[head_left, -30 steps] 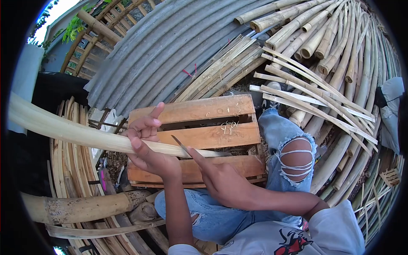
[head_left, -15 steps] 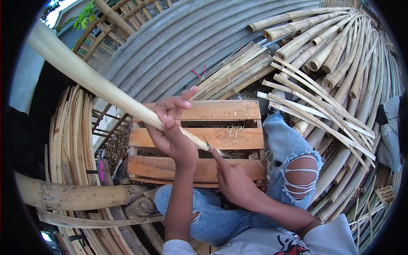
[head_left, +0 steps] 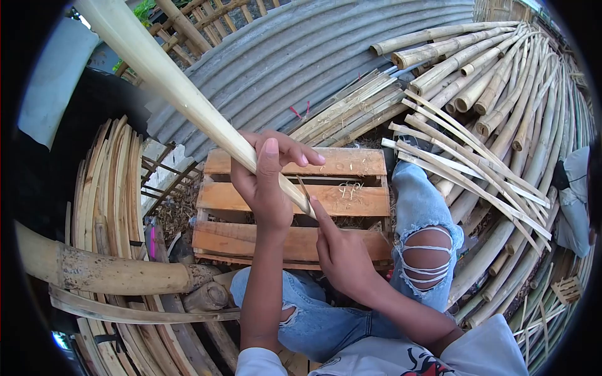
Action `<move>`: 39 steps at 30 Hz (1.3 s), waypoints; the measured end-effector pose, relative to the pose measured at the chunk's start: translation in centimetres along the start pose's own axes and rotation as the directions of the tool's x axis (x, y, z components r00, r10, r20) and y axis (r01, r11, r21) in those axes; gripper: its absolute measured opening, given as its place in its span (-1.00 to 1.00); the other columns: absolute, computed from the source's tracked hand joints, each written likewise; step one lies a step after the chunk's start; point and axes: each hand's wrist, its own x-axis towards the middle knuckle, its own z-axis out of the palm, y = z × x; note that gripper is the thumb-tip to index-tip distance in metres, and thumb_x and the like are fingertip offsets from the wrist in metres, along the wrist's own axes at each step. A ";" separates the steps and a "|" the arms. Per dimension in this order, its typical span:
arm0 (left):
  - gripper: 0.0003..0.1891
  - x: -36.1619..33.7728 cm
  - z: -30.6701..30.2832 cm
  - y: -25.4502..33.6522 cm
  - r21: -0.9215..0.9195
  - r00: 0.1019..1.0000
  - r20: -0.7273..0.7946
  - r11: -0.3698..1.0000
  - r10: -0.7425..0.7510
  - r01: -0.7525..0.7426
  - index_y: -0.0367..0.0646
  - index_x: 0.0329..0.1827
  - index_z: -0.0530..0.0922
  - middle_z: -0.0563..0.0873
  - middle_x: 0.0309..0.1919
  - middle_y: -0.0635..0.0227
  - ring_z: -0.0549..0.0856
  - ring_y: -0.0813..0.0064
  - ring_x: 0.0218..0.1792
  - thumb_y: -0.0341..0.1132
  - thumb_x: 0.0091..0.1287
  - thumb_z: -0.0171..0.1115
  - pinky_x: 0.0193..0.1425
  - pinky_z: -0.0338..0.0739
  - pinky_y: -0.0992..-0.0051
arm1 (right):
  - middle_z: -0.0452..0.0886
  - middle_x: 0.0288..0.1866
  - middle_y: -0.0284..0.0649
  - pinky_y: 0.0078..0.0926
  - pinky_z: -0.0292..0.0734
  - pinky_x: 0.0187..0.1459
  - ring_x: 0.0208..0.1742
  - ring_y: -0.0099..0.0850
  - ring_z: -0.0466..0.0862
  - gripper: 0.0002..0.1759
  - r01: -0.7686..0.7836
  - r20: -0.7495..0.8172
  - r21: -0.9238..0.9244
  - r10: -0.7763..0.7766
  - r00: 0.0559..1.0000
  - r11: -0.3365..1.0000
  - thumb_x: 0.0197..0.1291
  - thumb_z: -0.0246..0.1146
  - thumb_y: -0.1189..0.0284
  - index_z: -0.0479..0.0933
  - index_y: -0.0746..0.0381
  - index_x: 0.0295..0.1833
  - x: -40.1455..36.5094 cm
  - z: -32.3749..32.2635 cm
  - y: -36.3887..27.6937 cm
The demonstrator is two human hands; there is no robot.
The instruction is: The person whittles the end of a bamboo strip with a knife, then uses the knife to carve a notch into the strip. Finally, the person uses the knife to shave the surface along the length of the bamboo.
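A long pale bamboo strip (head_left: 182, 94) slants from the upper left down to the wooden crate, looking wider at its upper end. My left hand (head_left: 266, 188) holds it near the lower end, thumb raised and some fingers stretched out past it. In my right hand (head_left: 348, 260) is a knife (head_left: 303, 188), its thin dark blade against the strip's lower end. My right index finger points along the blade, and the handle is hidden in the closed fingers. Beneath both hands stands the slatted wooden crate (head_left: 282, 243), with curled shavings (head_left: 350, 190) on a slat.
Bamboo poles (head_left: 501, 113) fan out at the right, with split strips (head_left: 470, 166) across them. Corrugated metal sheeting (head_left: 263, 69) rises behind. At the left lie stacked slats (head_left: 110, 188) and a thick bamboo pole (head_left: 125, 276). A person's sleeve or clothing (head_left: 574, 200) shows at the right edge.
The strip has tilted more steeply, its lower end shifting slightly left. My left hand has turned, its fingers now reaching to the right. The knife remains at the strip's lower end.
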 end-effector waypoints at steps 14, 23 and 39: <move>-0.82 0.4 -1.4 0.8 0.105 0.991 -0.130 0.994 0.014 -0.001 -0.24 -0.25 0.19 0.53 -0.63 0.11 0.65 0.28 -0.58 -0.33 0.49 -0.14 -0.43 0.65 0.32 | 0.52 -0.54 0.18 0.04 0.42 -0.35 -0.50 0.11 0.57 -0.28 -0.095 0.072 0.086 0.089 0.993 0.992 0.24 -0.01 0.62 -0.08 0.35 0.50 -0.7 3.9 5.0; -0.78 -0.2 -1.8 0.9 0.174 0.988 -0.154 0.984 0.002 0.025 -0.12 -0.29 0.16 0.46 -0.68 0.19 0.55 0.29 -0.69 -0.24 0.45 -0.06 -0.49 0.56 0.42 | 0.47 -0.57 0.20 -0.03 0.41 -0.41 -0.54 0.12 0.55 -0.34 -0.245 0.134 0.116 0.230 0.964 0.962 0.30 -0.05 0.60 -0.02 0.26 0.50 0.6 4.1 6.1; -0.80 -0.4 0.2 0.5 0.177 0.989 -0.150 0.984 -0.008 0.035 -0.10 -0.26 0.17 0.42 -0.70 0.24 0.52 0.33 -0.73 -0.23 0.44 -0.06 -0.54 0.53 0.50 | 0.43 -0.58 0.18 -0.20 0.45 -0.39 -0.58 0.01 0.54 -0.31 -0.027 -0.033 0.377 0.042 0.999 0.926 0.29 -0.03 0.64 -0.05 0.23 0.52 0.5 2.5 1.1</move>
